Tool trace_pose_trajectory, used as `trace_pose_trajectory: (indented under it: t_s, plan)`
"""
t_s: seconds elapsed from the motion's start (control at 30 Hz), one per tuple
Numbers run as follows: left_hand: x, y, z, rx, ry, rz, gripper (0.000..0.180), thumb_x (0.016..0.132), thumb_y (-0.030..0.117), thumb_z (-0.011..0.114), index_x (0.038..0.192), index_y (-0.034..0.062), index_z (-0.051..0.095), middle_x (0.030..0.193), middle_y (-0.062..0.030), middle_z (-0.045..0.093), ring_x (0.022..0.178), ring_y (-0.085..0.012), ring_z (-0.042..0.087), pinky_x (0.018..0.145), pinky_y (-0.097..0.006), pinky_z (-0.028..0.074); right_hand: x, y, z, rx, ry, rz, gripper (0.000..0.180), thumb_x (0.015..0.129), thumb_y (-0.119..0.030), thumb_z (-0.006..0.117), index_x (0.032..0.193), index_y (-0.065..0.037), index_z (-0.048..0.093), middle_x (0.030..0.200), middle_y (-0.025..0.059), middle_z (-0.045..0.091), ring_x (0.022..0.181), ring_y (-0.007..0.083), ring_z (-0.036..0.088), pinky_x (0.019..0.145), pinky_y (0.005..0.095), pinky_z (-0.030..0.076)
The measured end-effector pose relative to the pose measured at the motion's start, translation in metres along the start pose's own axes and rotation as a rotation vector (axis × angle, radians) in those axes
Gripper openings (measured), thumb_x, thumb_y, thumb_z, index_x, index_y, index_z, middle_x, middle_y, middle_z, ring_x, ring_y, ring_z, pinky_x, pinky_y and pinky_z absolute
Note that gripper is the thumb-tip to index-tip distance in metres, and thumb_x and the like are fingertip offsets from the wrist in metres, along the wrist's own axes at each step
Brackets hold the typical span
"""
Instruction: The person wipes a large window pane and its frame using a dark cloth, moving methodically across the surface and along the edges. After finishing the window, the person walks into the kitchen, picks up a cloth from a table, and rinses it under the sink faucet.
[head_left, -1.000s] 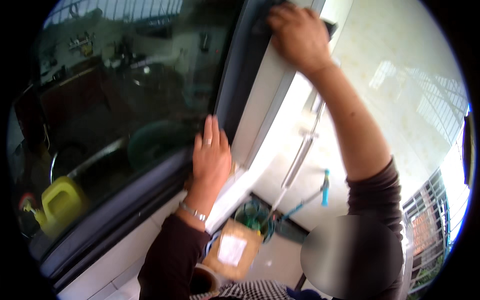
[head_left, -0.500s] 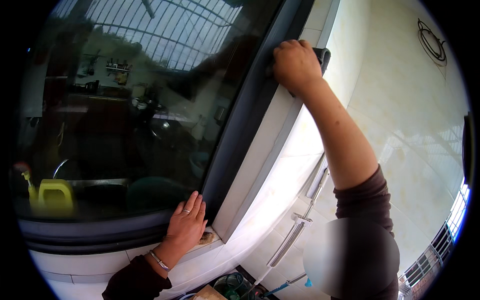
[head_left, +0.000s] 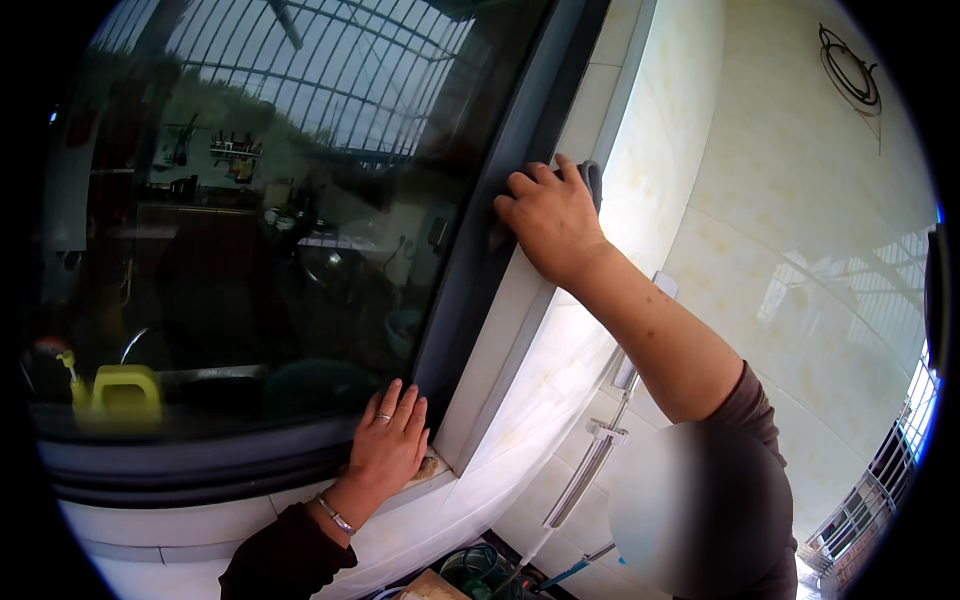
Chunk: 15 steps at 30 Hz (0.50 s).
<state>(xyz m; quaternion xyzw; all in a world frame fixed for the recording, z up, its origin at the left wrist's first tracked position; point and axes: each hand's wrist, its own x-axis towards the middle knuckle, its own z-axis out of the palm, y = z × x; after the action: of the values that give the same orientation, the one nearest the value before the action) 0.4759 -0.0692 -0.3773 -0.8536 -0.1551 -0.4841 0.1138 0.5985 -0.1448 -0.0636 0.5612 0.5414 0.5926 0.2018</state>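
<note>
My right hand (head_left: pixel 550 218) presses a dark grey cloth (head_left: pixel 592 180) against the upright dark window frame (head_left: pixel 470 300), about halfway up its right side. Only an edge of the cloth shows past my fingers. My left hand (head_left: pixel 388 450) lies flat with fingers spread on the lower corner of the frame, where it meets the white tiled sill (head_left: pixel 420 500). A ring and a bracelet are on that hand. The dark window pane (head_left: pixel 250 250) reflects a metal grille and shows a room behind it.
Cream wall tiles (head_left: pixel 760 230) run to the right of the frame, with a metal pipe (head_left: pixel 595 450) fixed to them. A yellow jug (head_left: pixel 125 392) stands behind the glass at lower left. A bucket (head_left: pixel 480 572) and a cardboard box (head_left: pixel 430 588) sit below.
My right hand has slid down the frame with the cloth, from near the top to mid height. My left hand stays on the lower corner; the view has tilted upward.
</note>
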Motion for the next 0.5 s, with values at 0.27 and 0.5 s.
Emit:
trace_pose_trajectory:
  t_s: [0.27, 0.5]
  plan:
    - [0.014, -0.004, -0.020, 0.021, 0.090, 0.012, 0.040, 0.084, 0.015, 0.063, 0.119, -0.0039, 0.061, 0.136, -0.0207, 0.051, 0.133, -0.0383, 0.041, 0.110, -0.052, 0.034, -0.018, -0.005, 0.009, 0.082, 0.072, 0.002, 0.025, 0.087, -0.018, 0.062, 0.111, -0.018, 0.071, 0.112, 0.0030, 0.063, 0.120, 0.0244, 0.052, 0.108, 0.0470, 0.032]
    - [0.143, 0.008, -0.044, -0.001, 0.316, 0.029, 0.044, 0.082, 0.008, 0.063, 0.123, -0.0072, 0.056, 0.138, -0.0238, 0.048, 0.135, -0.0401, 0.038, 0.113, -0.053, 0.029, 0.007, 0.055, 0.022, -0.034, 0.544, 0.303, 0.017, 0.082, -0.015, 0.061, 0.095, -0.017, 0.072, 0.097, 0.0026, 0.065, 0.105, 0.0213, 0.057, 0.097, 0.0427, 0.037]
